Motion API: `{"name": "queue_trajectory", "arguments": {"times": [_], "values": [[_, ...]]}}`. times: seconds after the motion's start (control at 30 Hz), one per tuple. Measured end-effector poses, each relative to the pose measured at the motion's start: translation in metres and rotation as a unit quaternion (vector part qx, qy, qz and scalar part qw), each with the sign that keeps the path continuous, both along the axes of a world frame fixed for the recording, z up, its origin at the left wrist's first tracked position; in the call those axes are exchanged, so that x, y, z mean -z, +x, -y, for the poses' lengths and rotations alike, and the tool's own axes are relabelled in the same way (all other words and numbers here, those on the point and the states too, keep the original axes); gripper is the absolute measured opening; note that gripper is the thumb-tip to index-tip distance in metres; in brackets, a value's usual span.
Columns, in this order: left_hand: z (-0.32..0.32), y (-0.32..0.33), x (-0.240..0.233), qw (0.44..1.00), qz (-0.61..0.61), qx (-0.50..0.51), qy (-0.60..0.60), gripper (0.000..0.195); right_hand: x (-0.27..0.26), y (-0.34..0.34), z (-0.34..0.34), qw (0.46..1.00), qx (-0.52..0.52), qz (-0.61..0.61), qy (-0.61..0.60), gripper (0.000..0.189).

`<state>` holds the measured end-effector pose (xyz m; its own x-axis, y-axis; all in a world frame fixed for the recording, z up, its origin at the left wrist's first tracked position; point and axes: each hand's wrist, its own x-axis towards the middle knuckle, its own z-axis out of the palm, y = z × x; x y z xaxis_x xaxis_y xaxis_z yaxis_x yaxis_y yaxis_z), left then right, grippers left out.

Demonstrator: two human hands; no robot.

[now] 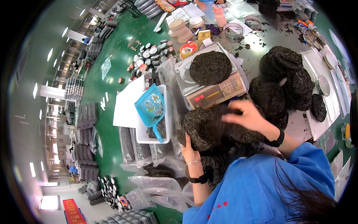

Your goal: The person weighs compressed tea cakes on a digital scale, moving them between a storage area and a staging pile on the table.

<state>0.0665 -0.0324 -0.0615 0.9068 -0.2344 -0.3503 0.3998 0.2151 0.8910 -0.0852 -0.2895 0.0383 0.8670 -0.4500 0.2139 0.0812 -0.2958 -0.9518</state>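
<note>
Below the digital scale (pixel 229 86), my left hand (pixel 189 151) holds the edge of a round, dark pressed cake of dried seaweed or similar plant material (pixel 200 130). My right hand (pixel 246 114) is blurred over that cake's right side, fingers curled; whether it pinches any material cannot be told. Another dark round disc (pixel 211 68) lies on the scale's metal pan, and the red display is lit. Stacked dark cakes (pixel 282 81) stand right of the scale, with more dark cakes under and around my hands.
A blue dustpan (pixel 149 107) lies in a white plastic bin (pixel 139 134) at the left. Beyond the scale are stacked pale discs (pixel 179 29), a pink bottle (pixel 219 17) and metal rings (pixel 233 30). A co-worker's hand (pixel 200 4) shows at the far side. Plastic bags (pixel 156 182) lie lower left.
</note>
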Motion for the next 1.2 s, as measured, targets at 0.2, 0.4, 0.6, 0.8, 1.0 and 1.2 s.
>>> {"name": "queue_trajectory", "arguments": {"times": [0.2,0.4,0.6,0.8,1.0,1.2], "values": [[0.012,-0.006,-0.007,0.996,0.02,-0.031,0.085,0.044,-0.036,0.041,0.059,0.9,0.295,0.273,-0.17,0.042],[0.023,-0.006,-0.001,0.976,0.144,0.022,0.162,0.053,0.05,0.075,0.085,0.858,0.192,0.017,-0.476,0.061],[0.013,-0.014,-0.002,0.878,0.29,0.043,0.379,0.084,0.112,0.029,0.063,0.918,0.199,-0.046,-0.339,0.064],[0.028,-0.033,-0.038,0.787,0.447,0.005,0.424,0.089,0.108,0.038,0.068,0.927,0.209,-0.064,-0.305,0.078],[0.06,-0.069,-0.059,0.798,0.491,0.121,0.327,0.073,0.097,0.09,0.092,0.88,0.166,-0.086,-0.437,0.1],[0.104,-0.103,-0.048,0.757,0.513,0.337,0.223,0.056,0.124,0.086,0.126,0.828,0.127,-0.069,-0.541,0.065]]}}
